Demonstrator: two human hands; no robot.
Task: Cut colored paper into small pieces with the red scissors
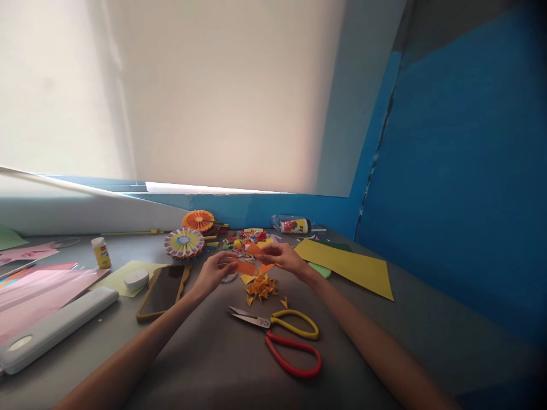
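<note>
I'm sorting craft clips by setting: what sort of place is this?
Probably a paper-craft work table: it holds a pleated paper rosette, red-and-yellow-handled scissors and a yellow card sheet, with cut orange paper held above it.

Paper-craft workspace, grey desk (pixel 427 319), paper rosettes (pixel 183 243), scissors (pixel 261 322), glue bottle (pixel 101 253), yellow card (pixel 344 267)
</note>
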